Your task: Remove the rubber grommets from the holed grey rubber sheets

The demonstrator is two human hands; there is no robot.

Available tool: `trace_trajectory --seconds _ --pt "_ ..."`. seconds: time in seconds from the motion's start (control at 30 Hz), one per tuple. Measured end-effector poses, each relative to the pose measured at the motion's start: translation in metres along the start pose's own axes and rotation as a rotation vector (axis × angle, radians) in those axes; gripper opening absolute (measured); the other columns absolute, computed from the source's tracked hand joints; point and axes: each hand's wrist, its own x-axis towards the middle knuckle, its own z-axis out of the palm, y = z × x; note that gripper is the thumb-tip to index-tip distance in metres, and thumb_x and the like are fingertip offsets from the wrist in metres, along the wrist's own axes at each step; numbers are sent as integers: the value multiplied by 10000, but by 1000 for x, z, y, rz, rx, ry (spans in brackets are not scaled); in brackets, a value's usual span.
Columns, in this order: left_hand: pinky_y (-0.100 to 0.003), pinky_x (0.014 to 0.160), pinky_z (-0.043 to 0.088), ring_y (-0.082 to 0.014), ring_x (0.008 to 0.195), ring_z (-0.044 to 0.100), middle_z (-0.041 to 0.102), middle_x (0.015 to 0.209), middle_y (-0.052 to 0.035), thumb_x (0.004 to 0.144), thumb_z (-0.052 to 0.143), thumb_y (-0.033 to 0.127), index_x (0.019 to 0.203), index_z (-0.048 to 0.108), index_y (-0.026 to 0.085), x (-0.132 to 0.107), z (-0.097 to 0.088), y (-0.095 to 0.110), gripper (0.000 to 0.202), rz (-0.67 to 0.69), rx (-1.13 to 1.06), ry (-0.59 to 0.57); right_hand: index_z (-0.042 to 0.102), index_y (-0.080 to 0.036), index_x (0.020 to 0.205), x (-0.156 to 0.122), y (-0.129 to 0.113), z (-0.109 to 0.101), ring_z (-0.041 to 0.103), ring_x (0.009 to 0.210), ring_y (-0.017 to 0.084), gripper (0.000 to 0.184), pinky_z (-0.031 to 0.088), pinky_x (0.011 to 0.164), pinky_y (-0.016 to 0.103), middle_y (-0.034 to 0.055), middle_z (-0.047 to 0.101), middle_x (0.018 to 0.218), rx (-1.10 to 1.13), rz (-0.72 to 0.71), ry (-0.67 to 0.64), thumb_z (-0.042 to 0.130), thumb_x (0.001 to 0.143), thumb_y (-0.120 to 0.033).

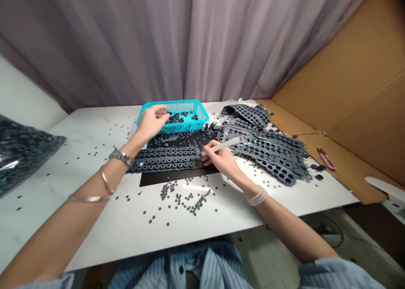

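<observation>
My left hand hovers over the near left part of a turquoise plastic basket, thumb and fingers apart, and nothing shows between them. Dark rubber rings lie inside the basket. My right hand is closed around a white pen-like stick; its working tip is hidden near the fingers. That hand rests by the right end of a dark grey rubber sheet with rows of round ring parts. Under the sheet lies a black mat.
Punched sheets full of holes are heaped to the right. Small black discs are scattered over the white table. A clear bag of dark parts stands at left. A pink cutter lies on cardboard at right.
</observation>
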Motion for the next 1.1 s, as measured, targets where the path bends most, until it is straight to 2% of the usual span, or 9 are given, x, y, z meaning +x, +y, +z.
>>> trace_trajectory --seconds 0.07,0.13,0.23,0.37,0.77,0.97,1.1 --pt "-332 887 485 -218 944 633 717 971 -85 792 681 212 953 760 192 -36 5 6 181 135 192 -246 532 -203 778 -3 -3 4 674 661 171 242 574 599 297 22 646 688 58 36 -49 582 871 -421" --pt "-349 866 475 -220 897 626 705 956 -66 814 649 245 931 764 220 -70 12 9 165 222 309 -468 542 -200 766 -5 -4 6 681 689 175 226 575 630 303 24 652 695 16 28 -91 580 872 -397" --pt "-383 876 455 -247 959 584 649 989 -64 842 605 272 1015 738 237 -103 23 7 221 302 426 -631 545 -201 736 -6 -2 8 661 653 165 207 550 636 297 18 658 684 -119 -18 -109 553 881 -349" --pt "-411 879 435 -265 993 519 586 1004 -81 878 556 298 1057 705 195 -111 33 -2 255 356 520 -638 551 -202 733 -7 -3 8 646 652 163 191 506 623 274 18 671 685 -200 -56 -95 539 882 -320" --pt "-415 849 410 -271 978 489 584 970 -90 875 544 256 897 685 185 -110 41 -4 159 403 599 -560 531 -206 724 -7 -5 12 577 630 152 190 381 589 253 3 633 662 -329 -134 -107 508 895 -286" --pt "-418 827 407 -273 948 488 579 937 -105 861 511 198 813 658 166 -108 46 -2 158 417 636 -564 463 -217 688 -8 -10 17 484 579 134 187 332 594 262 -19 543 620 -404 -226 -110 472 871 -180" --pt "-411 825 412 -261 920 491 575 900 -96 858 487 173 780 643 169 -105 49 -6 174 405 597 -585 431 -224 687 -8 -11 19 453 570 133 194 308 583 265 -22 508 613 -451 -241 -122 457 872 -170"
